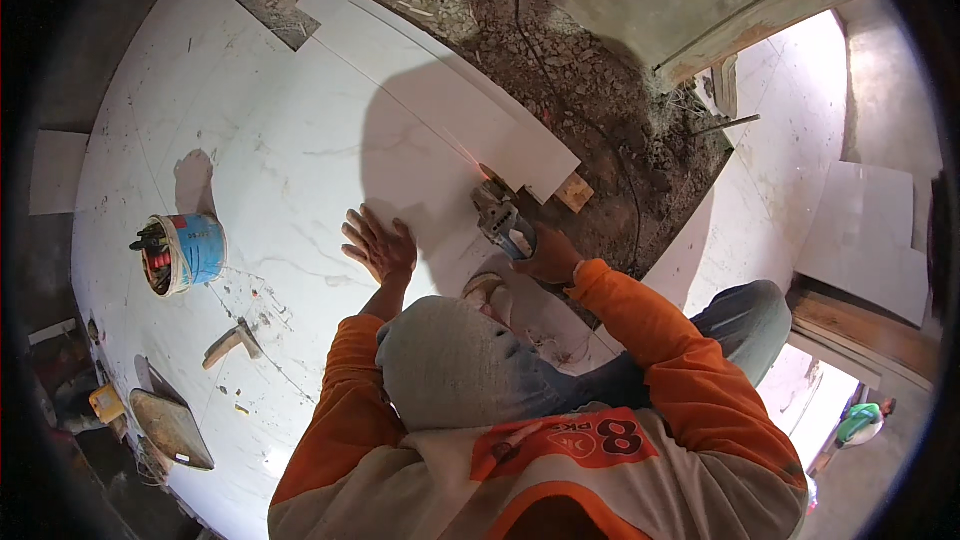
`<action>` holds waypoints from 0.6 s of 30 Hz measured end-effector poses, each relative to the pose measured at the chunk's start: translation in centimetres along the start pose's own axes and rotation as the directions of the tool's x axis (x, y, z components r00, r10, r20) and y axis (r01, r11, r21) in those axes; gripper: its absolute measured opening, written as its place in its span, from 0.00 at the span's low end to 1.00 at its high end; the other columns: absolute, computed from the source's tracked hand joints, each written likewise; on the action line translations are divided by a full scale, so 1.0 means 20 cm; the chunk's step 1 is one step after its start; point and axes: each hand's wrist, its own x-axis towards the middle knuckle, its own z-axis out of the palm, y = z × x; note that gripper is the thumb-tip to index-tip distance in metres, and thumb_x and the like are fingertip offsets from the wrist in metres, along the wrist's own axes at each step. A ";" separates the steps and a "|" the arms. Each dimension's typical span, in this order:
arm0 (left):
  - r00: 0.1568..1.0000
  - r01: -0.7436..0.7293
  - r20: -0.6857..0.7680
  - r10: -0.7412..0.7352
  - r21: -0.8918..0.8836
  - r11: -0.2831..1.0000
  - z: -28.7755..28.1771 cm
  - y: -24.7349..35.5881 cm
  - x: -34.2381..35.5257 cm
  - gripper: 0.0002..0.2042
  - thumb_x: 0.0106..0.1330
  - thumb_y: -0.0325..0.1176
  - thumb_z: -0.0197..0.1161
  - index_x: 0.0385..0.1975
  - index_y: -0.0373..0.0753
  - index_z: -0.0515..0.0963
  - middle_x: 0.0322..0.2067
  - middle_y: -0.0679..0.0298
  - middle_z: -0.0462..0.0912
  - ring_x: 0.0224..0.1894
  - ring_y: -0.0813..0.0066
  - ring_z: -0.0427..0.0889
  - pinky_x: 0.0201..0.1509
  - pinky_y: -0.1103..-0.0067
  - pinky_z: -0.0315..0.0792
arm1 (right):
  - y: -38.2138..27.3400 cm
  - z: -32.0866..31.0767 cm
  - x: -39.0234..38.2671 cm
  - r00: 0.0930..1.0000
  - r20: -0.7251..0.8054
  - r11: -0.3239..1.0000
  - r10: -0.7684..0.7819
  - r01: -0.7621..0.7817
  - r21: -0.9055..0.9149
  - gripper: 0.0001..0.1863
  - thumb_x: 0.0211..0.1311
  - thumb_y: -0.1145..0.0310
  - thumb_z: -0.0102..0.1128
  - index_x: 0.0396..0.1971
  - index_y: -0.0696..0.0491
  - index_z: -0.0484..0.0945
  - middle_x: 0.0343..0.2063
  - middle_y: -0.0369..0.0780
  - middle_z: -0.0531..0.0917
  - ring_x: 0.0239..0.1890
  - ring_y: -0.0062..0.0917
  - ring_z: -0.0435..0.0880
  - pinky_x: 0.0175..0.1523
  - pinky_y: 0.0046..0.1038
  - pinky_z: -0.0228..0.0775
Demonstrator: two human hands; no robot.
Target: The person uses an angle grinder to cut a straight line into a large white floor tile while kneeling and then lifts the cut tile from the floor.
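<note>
My right hand [552,258] is wrapped round the body of an angle grinder [507,227]. The grinder's disc end meets a white marbled tile [450,105], and an orange glow of sparks streaks from it along a thin straight line. Beneath the tile's near right corner, beside a small notch, pokes out a wooden block [574,192]. To the left of the grinder, my left hand [385,248] lies flat on the white tile surface with fingers spread, holding nothing. The disc itself is mostly hidden.
Rubble-strewn bare ground [590,90] with a dark cable [632,190] borders the tile. At left stand a blue bucket of tools [203,248], a hammer [228,344] and a shallow pan [172,428]. Loose tiles [860,225] lean at right; another person [862,424] is at lower right.
</note>
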 end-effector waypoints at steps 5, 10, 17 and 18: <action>1.000 0.006 0.008 -0.006 -0.002 1.000 0.01 0.00 0.00 0.35 0.68 0.51 0.40 0.71 0.38 0.45 0.72 0.53 0.38 0.74 0.48 0.34 0.72 0.49 0.29 | 0.01 0.01 -0.02 0.997 0.013 0.996 0.080 -0.080 -0.048 0.41 0.41 0.50 0.72 0.49 0.67 0.69 0.42 0.57 0.80 0.45 0.48 0.81 0.51 0.39 0.73; 1.000 0.002 0.001 -0.002 -0.025 1.000 0.01 0.00 0.00 0.36 0.68 0.52 0.41 0.71 0.39 0.45 0.73 0.54 0.38 0.74 0.49 0.34 0.72 0.49 0.29 | 0.04 0.01 -0.04 0.993 0.048 0.994 0.106 -0.105 -0.031 0.41 0.40 0.52 0.73 0.50 0.65 0.69 0.43 0.55 0.81 0.45 0.47 0.81 0.51 0.39 0.73; 1.000 0.014 -0.003 -0.014 -0.006 1.000 0.01 -0.02 0.00 0.35 0.68 0.51 0.43 0.71 0.39 0.46 0.72 0.54 0.39 0.74 0.50 0.35 0.72 0.50 0.29 | 0.01 -0.01 -0.08 0.991 0.050 0.992 0.128 -0.128 -0.009 0.41 0.38 0.55 0.74 0.52 0.63 0.69 0.44 0.56 0.80 0.46 0.47 0.81 0.52 0.40 0.72; 1.000 0.019 0.012 -0.019 0.001 1.000 0.00 -0.01 0.01 0.35 0.68 0.51 0.43 0.71 0.39 0.46 0.72 0.54 0.40 0.74 0.50 0.35 0.72 0.50 0.30 | 0.00 -0.03 -0.10 0.989 0.070 0.991 0.134 -0.134 -0.005 0.42 0.39 0.54 0.73 0.52 0.63 0.68 0.44 0.57 0.80 0.47 0.47 0.80 0.53 0.40 0.72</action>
